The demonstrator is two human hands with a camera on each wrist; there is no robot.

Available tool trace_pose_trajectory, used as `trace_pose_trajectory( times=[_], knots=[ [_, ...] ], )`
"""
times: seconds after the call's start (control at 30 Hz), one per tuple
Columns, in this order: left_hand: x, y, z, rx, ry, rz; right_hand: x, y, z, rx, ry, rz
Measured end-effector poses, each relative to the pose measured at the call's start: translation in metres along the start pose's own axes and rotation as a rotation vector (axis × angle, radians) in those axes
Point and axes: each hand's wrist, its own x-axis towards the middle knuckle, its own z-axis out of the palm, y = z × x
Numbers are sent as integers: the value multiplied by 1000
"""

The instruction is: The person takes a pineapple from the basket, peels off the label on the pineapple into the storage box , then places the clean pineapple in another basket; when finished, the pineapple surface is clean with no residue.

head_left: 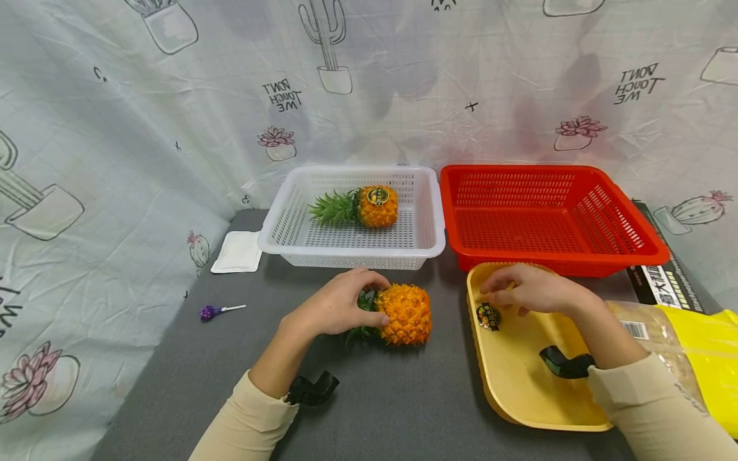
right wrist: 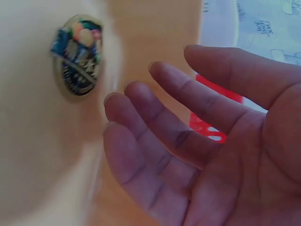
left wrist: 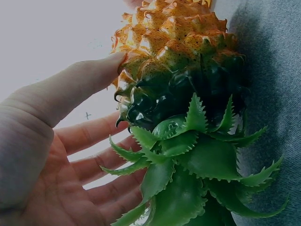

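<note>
Pineapple number one is lying on its side on the grey table, just in front of the white basket, with its green crown pointing toward the person's left. The left hand is resting over the crown end, thumb pressing against the fruit's lower side and fingers curving loosely round the leaves; judging by this, it is steadying the fruit so it cannot roll. The left wrist view is showing the palm spread fairly wide beside the leaves, the thumb touching the rind, the other fingers only gently bent. To the right, a round sticker is lying on the yellow tray, likely a label like the one on the second pineapple, which is sitting inside the white basket. The right hand is hovering over the tray's far end, just beside the sticker; its fingers are relaxed and slightly parted, holding nothing. Beyond the tray, a red basket is standing next to the white one. A yellow bag is lying at the right edge, a white cloth and a small purple-tipped stick at the left.
</note>
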Motion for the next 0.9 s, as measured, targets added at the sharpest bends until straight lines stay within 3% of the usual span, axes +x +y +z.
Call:
trace_pose_trajectory(
  times=[0.33,0.9],
  knots=[
    [1,1,0,19,2,11,-4,-23,-5,9,54,-65],
    [1,1,0,11,1,0,8,-67,7,3,55,-136]
  ],
)
